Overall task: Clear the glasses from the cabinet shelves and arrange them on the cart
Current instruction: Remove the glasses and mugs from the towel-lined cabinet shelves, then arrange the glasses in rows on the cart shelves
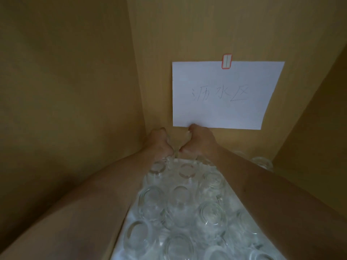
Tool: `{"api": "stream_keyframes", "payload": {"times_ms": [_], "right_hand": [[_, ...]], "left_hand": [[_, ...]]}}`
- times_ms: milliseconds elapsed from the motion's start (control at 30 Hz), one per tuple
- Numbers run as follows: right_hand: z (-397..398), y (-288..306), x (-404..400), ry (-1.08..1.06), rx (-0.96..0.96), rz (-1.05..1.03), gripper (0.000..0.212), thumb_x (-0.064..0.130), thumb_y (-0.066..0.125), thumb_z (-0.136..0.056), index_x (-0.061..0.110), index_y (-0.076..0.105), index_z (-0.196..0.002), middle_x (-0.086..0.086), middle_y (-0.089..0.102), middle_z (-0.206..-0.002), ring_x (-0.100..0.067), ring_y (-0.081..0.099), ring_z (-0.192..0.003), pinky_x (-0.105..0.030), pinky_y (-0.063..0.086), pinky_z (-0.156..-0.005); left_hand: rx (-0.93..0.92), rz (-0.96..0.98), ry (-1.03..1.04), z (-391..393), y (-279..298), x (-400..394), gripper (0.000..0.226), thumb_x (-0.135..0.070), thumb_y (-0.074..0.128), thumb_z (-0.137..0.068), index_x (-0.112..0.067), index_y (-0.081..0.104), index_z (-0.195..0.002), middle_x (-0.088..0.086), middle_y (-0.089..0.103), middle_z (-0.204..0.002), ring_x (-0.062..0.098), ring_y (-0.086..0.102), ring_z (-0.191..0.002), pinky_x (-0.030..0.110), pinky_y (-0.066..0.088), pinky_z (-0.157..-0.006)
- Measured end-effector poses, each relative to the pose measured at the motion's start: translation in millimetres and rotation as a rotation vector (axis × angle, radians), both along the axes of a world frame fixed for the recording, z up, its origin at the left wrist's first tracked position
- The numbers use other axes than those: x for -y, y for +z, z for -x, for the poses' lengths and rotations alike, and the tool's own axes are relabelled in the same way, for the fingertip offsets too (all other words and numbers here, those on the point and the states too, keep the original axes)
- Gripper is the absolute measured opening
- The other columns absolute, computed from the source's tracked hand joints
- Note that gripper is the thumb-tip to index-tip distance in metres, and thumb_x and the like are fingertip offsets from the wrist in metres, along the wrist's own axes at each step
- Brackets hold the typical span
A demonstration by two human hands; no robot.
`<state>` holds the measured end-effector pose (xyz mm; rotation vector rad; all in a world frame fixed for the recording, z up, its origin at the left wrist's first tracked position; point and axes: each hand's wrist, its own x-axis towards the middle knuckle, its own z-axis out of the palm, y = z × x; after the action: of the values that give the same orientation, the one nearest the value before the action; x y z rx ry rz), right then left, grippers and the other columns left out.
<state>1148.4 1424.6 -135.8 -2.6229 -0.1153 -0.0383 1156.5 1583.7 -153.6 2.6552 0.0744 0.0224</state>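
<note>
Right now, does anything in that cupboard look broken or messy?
Nothing looks broken or spilled. The glasses stand packed close on the shelf. The paper sign hangs slightly tilted on the back wall, held by one sticker. Both hands reach to the back row.

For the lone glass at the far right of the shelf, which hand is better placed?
The right hand, probably. Both hands are curled at the back of the shelf, but the right sits nearer that glass; the left hand is against the left cabinet wall and would have to cross over.
</note>
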Motion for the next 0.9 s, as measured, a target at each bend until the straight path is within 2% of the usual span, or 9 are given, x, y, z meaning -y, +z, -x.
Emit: {"api": "stream_keyframes", "payload": {"times_ms": [67, 133, 167, 300, 400, 533, 700, 800, 900], "right_hand": [[6, 12, 2, -0.023, 0.01, -0.019, 0.048, 0.048, 0.083, -0.054, 0.029, 0.056, -0.089, 0.012, 0.061, -0.084, -0.011, 0.06, -0.075, -0.024, 0.044, -0.054], [14, 25, 5, -0.043, 0.025, -0.041, 0.052, 0.042, 0.087, -0.053, 0.024, 0.055, -0.09, 0.011, 0.06, -0.086, -0.012, 0.06, -0.076, -0.024, 0.048, -0.058], [19, 33, 7, -0.052, 0.033, -0.043, 0.056, 0.04, 0.088, -0.052, 0.024, 0.055, -0.094, 0.01, 0.058, -0.088, -0.014, 0.059, -0.078, -0.025, 0.05, -0.063], [38, 61, 13, -0.069, 0.118, -0.084, 0.068, 0.034, 0.089, -0.055, 0.023, 0.056, -0.113, 0.005, 0.052, -0.091, -0.02, 0.054, -0.082, -0.028, 0.047, -0.068], [54, 79, 18, -0.117, 0.169, -0.103, 0.07, 0.035, 0.091, -0.055, 0.023, 0.052, -0.112, 0.002, 0.053, -0.092, -0.021, 0.053, -0.082, -0.028, 0.043, -0.066], [73, 92, 23, -0.188, 0.22, -0.157, 0.077, 0.038, 0.092, -0.059, 0.018, 0.046, -0.118, -0.004, 0.055, -0.103, -0.024, 0.053, -0.088, -0.031, 0.044, -0.068], [102, 94, 29, -0.312, 0.239, -0.296, 0.09, 0.035, 0.093, -0.061, 0.013, 0.037, -0.127, -0.014, 0.046, -0.121, -0.035, 0.056, -0.11, -0.041, 0.055, -0.083], [122, 96, 32, -0.361, 0.239, -0.389, 0.091, 0.037, 0.092, -0.064, 0.012, 0.033, -0.129, -0.015, 0.043, -0.127, -0.034, 0.055, -0.108, -0.037, 0.049, -0.076], [148, 98, 35, -0.417, 0.273, -0.473, 0.088, 0.037, 0.091, -0.067, 0.011, 0.033, -0.127, -0.015, 0.044, -0.126, -0.028, 0.049, -0.095, -0.033, 0.043, -0.072]], "left_hand": [[0.046, -0.016, 0.011, 10, 14, -2, 0.054, -0.024, 0.085, -0.063, -0.017, 0.061, -0.11, -0.001, 0.065, -0.104, 0.017, 0.063, -0.088, 0.026, 0.055, -0.069], [0.07, -0.039, 0.018, 20, 29, -3, 0.054, -0.022, 0.086, -0.062, -0.016, 0.058, -0.108, -0.001, 0.061, -0.1, 0.015, 0.057, -0.08, 0.021, 0.044, -0.054], [0.078, -0.047, 0.022, 25, 38, -3, 0.056, -0.02, 0.086, -0.061, -0.016, 0.057, -0.109, 0.001, 0.061, -0.101, 0.016, 0.058, -0.081, 0.021, 0.042, -0.052], [0.15, -0.061, 0.05, 42, 72, -2, 0.063, -0.017, 0.088, -0.061, -0.011, 0.053, -0.113, 0.008, 0.06, -0.11, 0.025, 0.063, -0.094, 0.031, 0.056, -0.065], [0.195, -0.035, 0.083, 58, 98, 0, 0.071, -0.023, 0.092, -0.059, -0.012, 0.051, -0.116, 0.007, 0.059, -0.11, 0.022, 0.06, -0.091, 0.031, 0.055, -0.066], [0.297, 0.074, 0.143, 82, 115, 1, 0.069, -0.03, 0.091, -0.055, -0.019, 0.045, -0.104, 0.005, 0.06, -0.108, 0.023, 0.062, -0.093, 0.031, 0.056, -0.069], [0.437, 0.251, 0.256, 120, 116, 7, 0.073, -0.027, 0.093, -0.054, -0.019, 0.05, -0.112, 0.005, 0.054, -0.114, 0.021, 0.057, -0.088, 0.033, 0.056, -0.075], [0.499, 0.377, 0.282, 141, 118, 7, 0.078, -0.024, 0.096, -0.054, -0.013, 0.05, -0.116, 0.008, 0.052, -0.117, 0.026, 0.058, -0.096, 0.03, 0.047, -0.073], [0.587, 0.551, 0.294, 165, 118, 9, 0.079, -0.026, 0.097, -0.052, -0.015, 0.047, -0.112, 0.004, 0.046, -0.114, 0.02, 0.047, -0.092, 0.028, 0.037, -0.076]]}}
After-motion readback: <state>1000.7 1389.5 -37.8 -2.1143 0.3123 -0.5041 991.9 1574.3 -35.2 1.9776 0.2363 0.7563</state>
